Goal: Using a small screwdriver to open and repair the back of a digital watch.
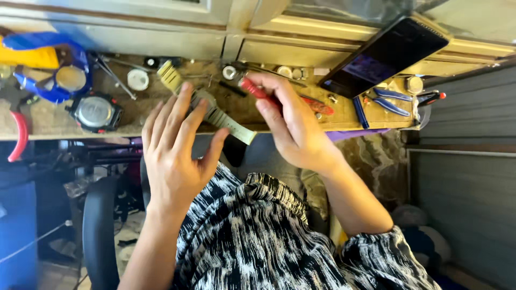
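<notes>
The left hand [174,156] grips a watch with a pale gold metal band [215,114]; the fingers wrap over its middle, so the case and dial are hidden and only the two band ends show, one above the fingertips and one slanting down past the thumb. The watch is held just over the front edge of the desk [48,121]. The right hand [290,126] is closed around a red-handled tool [257,90], pinched between thumb and fingers; its working tip is too small to make out, and it points toward the watch.

On the desk behind the right hand lies another red-handled tool [320,106], partly covered by the fingers. Further right are blue-handled pliers [388,101] and a dark phone [384,58] propped aslant against the wall behind, its screen dim. Small round metal parts [285,71] lie near the back edge, too small to tell apart.

Left of the hands rest a black-cased watch without a strap [95,113], a small white disc [138,79], thin metal tweezers [114,75], and a blue-framed magnifier [56,75] beside a yellow item cut off by the frame edge. A red-handled plier [20,135] hangs over the front edge, half out of view.

The desk is worn, scratched light wood. Beneath it, dark clutter and a black chair edge [99,231] are hard to read. A black-and-white patterned sleeve [258,236] fills the lower frame.
</notes>
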